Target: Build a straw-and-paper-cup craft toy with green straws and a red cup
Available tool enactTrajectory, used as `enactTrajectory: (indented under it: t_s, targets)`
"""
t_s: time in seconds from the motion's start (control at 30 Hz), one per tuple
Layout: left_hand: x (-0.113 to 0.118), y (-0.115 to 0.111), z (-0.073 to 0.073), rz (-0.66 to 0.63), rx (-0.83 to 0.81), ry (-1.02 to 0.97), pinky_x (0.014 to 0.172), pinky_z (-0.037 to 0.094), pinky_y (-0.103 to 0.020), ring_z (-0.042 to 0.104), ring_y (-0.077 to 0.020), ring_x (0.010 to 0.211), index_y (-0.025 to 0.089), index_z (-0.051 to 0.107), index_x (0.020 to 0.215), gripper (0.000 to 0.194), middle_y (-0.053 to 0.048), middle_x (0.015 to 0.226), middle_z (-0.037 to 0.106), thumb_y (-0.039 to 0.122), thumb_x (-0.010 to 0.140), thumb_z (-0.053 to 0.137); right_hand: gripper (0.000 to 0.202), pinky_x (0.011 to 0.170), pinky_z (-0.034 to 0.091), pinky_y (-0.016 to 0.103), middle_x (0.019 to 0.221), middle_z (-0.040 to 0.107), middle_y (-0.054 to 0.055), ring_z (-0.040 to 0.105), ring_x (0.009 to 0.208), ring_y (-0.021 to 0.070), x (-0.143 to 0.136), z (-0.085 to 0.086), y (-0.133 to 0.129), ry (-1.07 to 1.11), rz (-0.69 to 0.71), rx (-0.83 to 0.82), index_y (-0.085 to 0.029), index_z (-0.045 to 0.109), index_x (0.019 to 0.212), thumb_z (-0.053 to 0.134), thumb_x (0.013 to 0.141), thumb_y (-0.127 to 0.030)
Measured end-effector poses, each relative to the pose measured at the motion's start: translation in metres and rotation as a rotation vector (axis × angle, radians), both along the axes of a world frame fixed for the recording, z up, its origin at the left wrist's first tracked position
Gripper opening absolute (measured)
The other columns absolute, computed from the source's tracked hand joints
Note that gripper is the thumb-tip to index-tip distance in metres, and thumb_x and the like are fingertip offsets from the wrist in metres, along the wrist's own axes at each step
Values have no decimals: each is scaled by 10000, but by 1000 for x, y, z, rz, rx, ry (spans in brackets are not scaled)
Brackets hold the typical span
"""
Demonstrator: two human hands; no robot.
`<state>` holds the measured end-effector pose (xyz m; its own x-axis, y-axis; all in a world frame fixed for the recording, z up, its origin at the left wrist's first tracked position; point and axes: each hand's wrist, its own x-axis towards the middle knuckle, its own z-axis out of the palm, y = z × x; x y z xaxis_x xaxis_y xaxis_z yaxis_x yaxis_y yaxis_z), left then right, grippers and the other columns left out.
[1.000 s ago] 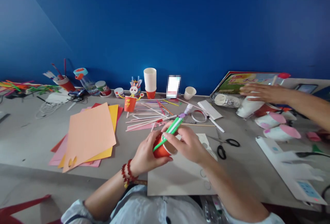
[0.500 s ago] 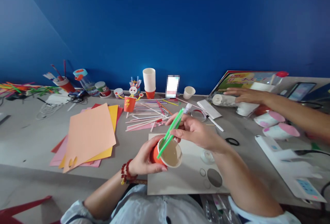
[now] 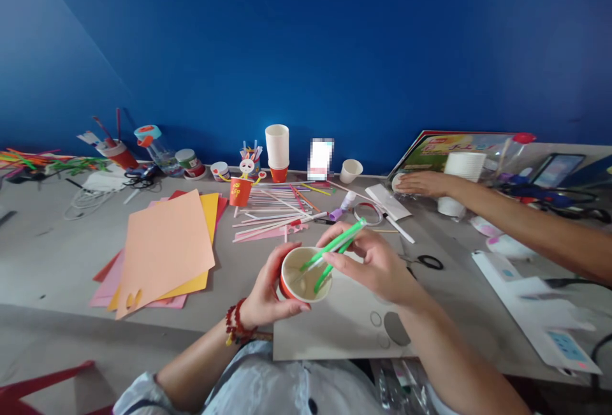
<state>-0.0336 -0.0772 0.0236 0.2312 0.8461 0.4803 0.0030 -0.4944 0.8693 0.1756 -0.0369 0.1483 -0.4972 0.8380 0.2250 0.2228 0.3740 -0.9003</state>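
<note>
My left hand point(image 3: 268, 287) is wrapped round a paper cup point(image 3: 287, 291), red outside and cream inside, its mouth tilted up toward me. In my right hand point(image 3: 373, 262), between thumb and fingers, are thin green straws point(image 3: 342, 236) with a paler strip alongside. Their lower ends reach into the cup's mouth and spread apart. Whether they touch the inner wall I cannot tell. Beneath my hands lies a pale board point(image 3: 325, 338) with printed circles. Past them on the table are a glue stick point(image 3: 348, 199) and black-handled scissors point(image 3: 430, 262), partly hidden by my right hand.
Coloured paper point(image 3: 165, 249) is stacked at left. A rabbit-faced red cup figure point(image 3: 240, 190) and many paper sticks point(image 3: 272, 204) lie ahead, with a stack of cups point(image 3: 277, 147) behind. Another person's arm point(image 3: 502, 211) reaches in from the right, near a power strip point(image 3: 516, 313).
My right hand has moved slightly right, and the straws' lower ends went from across the cup's rim into its mouth. The cup has tipped more upright. The other person's hand shifted left.
</note>
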Motion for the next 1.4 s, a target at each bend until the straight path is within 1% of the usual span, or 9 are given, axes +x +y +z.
enactTrajectory:
  t_s: [0.1, 0.17, 0.27, 0.33, 0.4, 0.57, 0.73, 1.07, 1.4]
  targets:
    - [-1, 1, 2, 67, 114, 156, 983, 500, -462, 579, -324, 1188, 252, 372, 1433, 886, -156, 1328, 549, 522, 703, 795, 90, 668, 527, 285, 831, 681, 21, 642, 746, 166, 4, -3, -1, -20, -8, 45, -210, 666, 928, 617, 882, -271]
    - [-1, 2, 5, 94, 153, 260, 963, 509, -460, 598, -319, 1156, 245, 388, 1409, 839, -153, 1282, 584, 514, 719, 782, 213, 728, 549, 324, 971, 693, 47, 663, 842, 194, 8, -1, -2, -29, -120, 182, -228, 636, 1081, 646, 886, -313]
    - [0, 3, 8, 118, 173, 361, 976, 499, -473, 601, -320, 1160, 239, 396, 1392, 802, -157, 1283, 595, 511, 736, 768, 445, 952, 504, 448, 1229, 648, 102, 628, 1078, 259, 10, 10, -7, -170, -344, 660, -237, 557, 1272, 706, 859, -310]
    - [0, 4, 8, 130, 186, 392, 991, 489, -486, 593, -324, 1178, 232, 381, 1401, 806, -164, 1304, 585, 507, 745, 761, 381, 1089, 383, 530, 1260, 655, 92, 592, 1162, 274, 6, 17, -11, -378, -313, 988, -240, 590, 1241, 686, 872, -251]
    - [0, 4, 8, 144, 202, 403, 994, 486, -495, 589, -324, 1184, 228, 372, 1405, 808, -164, 1305, 582, 496, 750, 761, 230, 1152, 286, 561, 1179, 703, 56, 599, 1143, 254, -1, 18, -14, -610, -184, 1138, -235, 648, 1132, 607, 912, -184]
    - [-1, 5, 8, 163, 202, 404, 966, 499, -474, 591, -312, 1158, 232, 374, 1406, 815, -149, 1272, 592, 450, 738, 785, 216, 1112, 356, 512, 804, 701, 36, 624, 876, 225, -15, 0, -10, -951, -62, 1089, -183, 697, 907, 522, 889, -57]
    - [-3, 5, 5, 199, 158, 328, 967, 490, -483, 588, -322, 1149, 230, 392, 1392, 822, -154, 1273, 581, 482, 720, 792, 171, 984, 466, 450, 758, 664, 42, 588, 788, 219, -18, -8, -7, -890, -73, 1053, -178, 690, 855, 551, 892, -85]
    - [-4, 5, -6, 154, 64, 1, 997, 483, -469, 586, -308, 1148, 223, 474, 1359, 806, -134, 1266, 575, 576, 700, 776, 271, 1157, 276, 530, 724, 630, 6, 537, 761, 193, -29, -2, -17, -721, -74, 1110, -189, 699, 1028, 458, 952, -91]
    - [-3, 1, -13, 151, 21, -75, 1041, 457, -502, 558, -333, 1211, 222, 465, 1369, 843, -154, 1312, 543, 636, 692, 746, 257, 1195, 206, 547, 683, 601, -7, 521, 780, 189, -36, 7, -22, -684, -73, 1106, -205, 705, 918, 479, 943, -84]
